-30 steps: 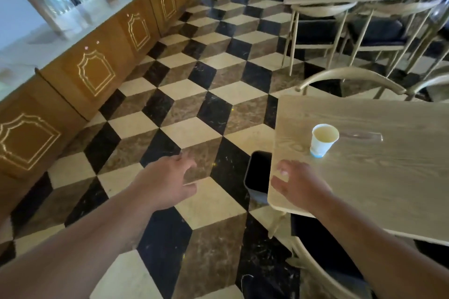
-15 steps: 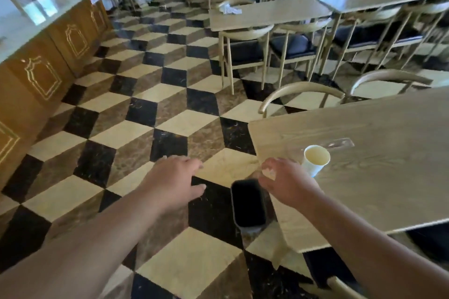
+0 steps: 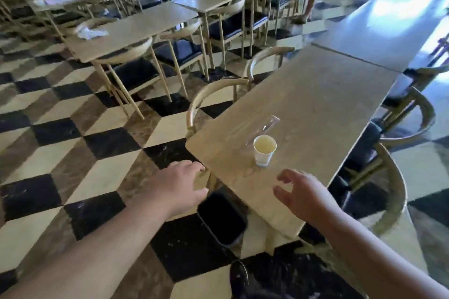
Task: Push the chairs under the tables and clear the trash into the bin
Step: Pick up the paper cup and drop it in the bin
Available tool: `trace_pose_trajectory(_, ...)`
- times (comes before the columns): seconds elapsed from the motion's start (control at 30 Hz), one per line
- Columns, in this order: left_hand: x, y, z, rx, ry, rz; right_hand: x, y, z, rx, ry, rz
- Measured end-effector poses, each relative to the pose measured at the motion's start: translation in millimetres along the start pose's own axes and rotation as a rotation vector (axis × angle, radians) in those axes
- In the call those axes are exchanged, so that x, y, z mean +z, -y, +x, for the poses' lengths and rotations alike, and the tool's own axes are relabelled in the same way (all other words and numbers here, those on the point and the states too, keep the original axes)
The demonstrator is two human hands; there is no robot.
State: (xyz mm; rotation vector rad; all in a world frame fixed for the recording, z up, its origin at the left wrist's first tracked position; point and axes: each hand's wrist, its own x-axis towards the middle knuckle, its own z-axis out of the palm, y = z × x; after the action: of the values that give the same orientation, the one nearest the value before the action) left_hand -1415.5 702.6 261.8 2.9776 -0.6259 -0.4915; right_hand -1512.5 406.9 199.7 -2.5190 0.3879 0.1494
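While both hands are spread empty, paper cup (image 3: 264, 150) ahead of right hand (image 3: 300, 195) may be tipped; bin (image 3: 222, 217) sits below left hand (image 3: 181, 183).

Table (image 3: 315, 109): pale wood-grain top, matt, smooth, with faint ring stains near its front edge
Cup (image 3: 264, 150): white paper, matt, cream inside, standing near the front left corner of the table
Wrapper (image 3: 266, 126): clear glossy plastic film, touching the cup's far side
Bin (image 3: 222, 216): black plastic, smooth, dull sheen, on the floor below the table's front corner
Chairs (image 3: 213, 94): light bentwood backs, dark padded seats
Floor (image 3: 97, 153): polished stone tiles, black, cream and brown marbled, glossy
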Motion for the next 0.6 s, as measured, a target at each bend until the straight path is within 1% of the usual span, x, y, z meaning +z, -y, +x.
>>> trace_pose_trajectory(0.07,3.8,5.3,32.8,0.045,0.020,0.019,13.7,-5.1,20.6,0.037,-0.018,0.043)
trace_pose_trajectory(0.23,9.6,15.3,116.4,0.125,0.155,0.098,46.4,-15.6,72.2,0.154,0.075,0.097)
trace_pose_trajectory(0.33,12.2,17.7,169.9,0.218,0.179,0.160,58.7,-20.0,101.9,0.211,0.070,0.103)
trace_pose_trajectory(0.43,23.3,22.0,215.9,0.215,0.180,0.095,71.4,-21.1,118.4,0.257,0.090,0.081)
trace_pose_trajectory(0.6,74.5,44.1,270.7,0.239,0.182,-0.066,99.1,-22.6,130.9,0.428,0.083,0.112)
